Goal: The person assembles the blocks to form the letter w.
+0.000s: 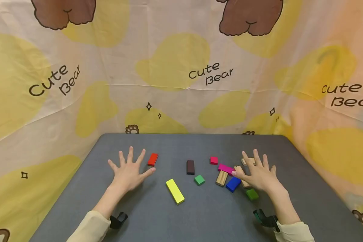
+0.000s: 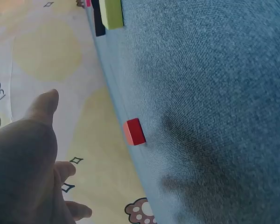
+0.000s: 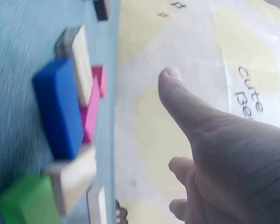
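Observation:
My left hand point(image 1: 127, 174) hovers over the left part of the table with fingers spread and nothing held. Just right of its fingertips lies a red block point(image 1: 152, 159); a yellow block point(image 1: 175, 191) lies further right and nearer. My right hand point(image 1: 258, 174) is also spread and holds nothing, held above a cluster of blocks. Around it are a blue block point(image 1: 233, 184), a magenta block point(image 1: 226, 169), a plain wooden block point(image 1: 222, 178) and a dark green block point(image 1: 252, 194). Other wooden blocks are partly hidden beneath that hand. The right wrist view shows the blue block point(image 3: 59, 109) near the thumb.
Between the hands lie a dark brown block point(image 1: 190, 167), a light green block point(image 1: 199, 180) and a small pinkish-red block point(image 1: 213, 160). The grey table point(image 1: 151, 222) ends at a printed cloth point(image 1: 172, 67) hanging behind it. Each wrist wears a black strap.

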The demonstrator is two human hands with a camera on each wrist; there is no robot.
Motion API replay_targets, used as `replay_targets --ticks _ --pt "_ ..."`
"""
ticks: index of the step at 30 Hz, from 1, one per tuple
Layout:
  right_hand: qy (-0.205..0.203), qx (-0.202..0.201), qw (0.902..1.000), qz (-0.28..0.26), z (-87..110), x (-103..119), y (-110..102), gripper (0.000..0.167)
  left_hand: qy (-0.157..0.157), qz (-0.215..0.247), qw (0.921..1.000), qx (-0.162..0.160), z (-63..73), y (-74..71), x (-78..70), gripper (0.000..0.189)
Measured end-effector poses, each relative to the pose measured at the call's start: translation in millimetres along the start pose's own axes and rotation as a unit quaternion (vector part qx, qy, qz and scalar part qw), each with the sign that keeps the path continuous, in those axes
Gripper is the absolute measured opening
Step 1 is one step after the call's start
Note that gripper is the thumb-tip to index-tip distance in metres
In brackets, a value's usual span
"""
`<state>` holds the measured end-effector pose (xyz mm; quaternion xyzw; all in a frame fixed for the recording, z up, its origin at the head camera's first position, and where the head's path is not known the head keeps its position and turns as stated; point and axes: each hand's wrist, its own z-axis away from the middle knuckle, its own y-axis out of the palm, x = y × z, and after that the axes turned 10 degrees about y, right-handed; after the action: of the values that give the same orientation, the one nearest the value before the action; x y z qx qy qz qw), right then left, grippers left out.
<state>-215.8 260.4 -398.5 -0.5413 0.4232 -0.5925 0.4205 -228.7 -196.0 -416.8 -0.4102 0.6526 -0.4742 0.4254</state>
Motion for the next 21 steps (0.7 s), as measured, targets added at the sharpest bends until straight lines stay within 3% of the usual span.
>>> replay_targets --ticks 6,9,14,21 --pt "-0.048 -0.022 0.9984 -0.023 3.5 22 5 0.104 0.019 0.018 0.9996 -0.006 -3.7 6.4 -0.3 0.093" --pt "-0.09 -0.027 0.994 -0.056 6.4 28 10 0.103 0.032 0.061 0.9975 -0.013 -6.1 9.3 -4.3 0.089" --pt "-0.16 -0.006 0.9761 -0.147 7.2 36 26 0.1 0.036 0.138 0.9896 -0.019 -8.6 13.7 -8.3 0.083" --pt "-0.2 -0.025 0.9499 -0.239 6.7 41 42 0.088 0.044 0.226 0.9725 -0.036 -16.0 23.1 -4.7 0.079"
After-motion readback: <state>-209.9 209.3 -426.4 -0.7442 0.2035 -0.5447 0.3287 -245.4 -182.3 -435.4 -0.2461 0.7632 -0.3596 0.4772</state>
